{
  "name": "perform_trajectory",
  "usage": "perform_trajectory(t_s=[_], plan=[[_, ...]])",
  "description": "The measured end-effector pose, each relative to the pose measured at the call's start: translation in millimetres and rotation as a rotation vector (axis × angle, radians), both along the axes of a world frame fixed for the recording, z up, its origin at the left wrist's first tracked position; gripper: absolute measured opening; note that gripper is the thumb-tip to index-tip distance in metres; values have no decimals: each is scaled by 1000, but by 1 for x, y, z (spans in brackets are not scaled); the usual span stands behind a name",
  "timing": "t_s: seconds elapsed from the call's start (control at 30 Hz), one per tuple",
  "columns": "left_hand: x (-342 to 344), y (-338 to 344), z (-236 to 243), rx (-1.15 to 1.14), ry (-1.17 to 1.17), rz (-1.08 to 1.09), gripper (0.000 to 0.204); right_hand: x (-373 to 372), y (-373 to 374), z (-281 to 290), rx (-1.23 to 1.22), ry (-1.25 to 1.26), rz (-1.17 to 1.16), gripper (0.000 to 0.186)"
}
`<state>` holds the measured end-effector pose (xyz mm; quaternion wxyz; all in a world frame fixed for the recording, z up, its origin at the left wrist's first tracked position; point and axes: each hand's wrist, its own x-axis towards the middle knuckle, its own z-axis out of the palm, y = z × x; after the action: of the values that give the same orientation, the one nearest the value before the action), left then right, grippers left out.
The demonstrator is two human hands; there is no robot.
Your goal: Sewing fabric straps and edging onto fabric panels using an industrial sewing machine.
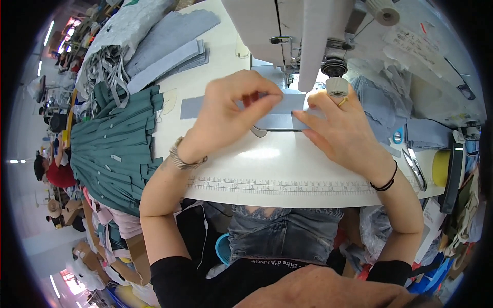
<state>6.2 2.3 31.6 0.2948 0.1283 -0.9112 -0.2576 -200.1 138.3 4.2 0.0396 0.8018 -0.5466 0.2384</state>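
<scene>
A flat blue-grey cloth strip (192, 108) lies across the bed of a white sewing machine (311, 46), passing under my hands. Above it my left hand (226, 113) is closed, thumb and forefinger brought together near the needle area. Whatever may be in that pinch is too small to make out. On the right, the fingers of my right hand (341, 128) are spread, with fingertips on or just over the strip and the metal plate (280, 122). Some of its fingers are partly hidden beside the machine's white knob (337, 86).
Blue-grey cut pieces (172, 56) and a green pleated garment (115, 146) lie on the left. Scissors (415, 167), a blue-handled tool (397, 136) and a yellow roll (440, 168) are at right. A printed ruler (280, 188) follows the table's front edge. Crumpled blue-grey cloth (377, 105) sits beside the machine.
</scene>
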Motion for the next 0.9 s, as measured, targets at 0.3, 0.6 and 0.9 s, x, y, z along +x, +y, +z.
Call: perform_trajectory(t_s=[0.3, 0.6, 0.9], plan=[[-26, -12, -14, 160, -406, 138, 18, 2, 0, -5, -9, 33, 2, 30], [-25, -11, -23, 226, -308, 196, 22, 3, 1, -5, -46, 75, 4, 26], [-30, -18, -21, 178, -301, 205, 19, -4, -8, -6, -194, 53, -23, 24]])
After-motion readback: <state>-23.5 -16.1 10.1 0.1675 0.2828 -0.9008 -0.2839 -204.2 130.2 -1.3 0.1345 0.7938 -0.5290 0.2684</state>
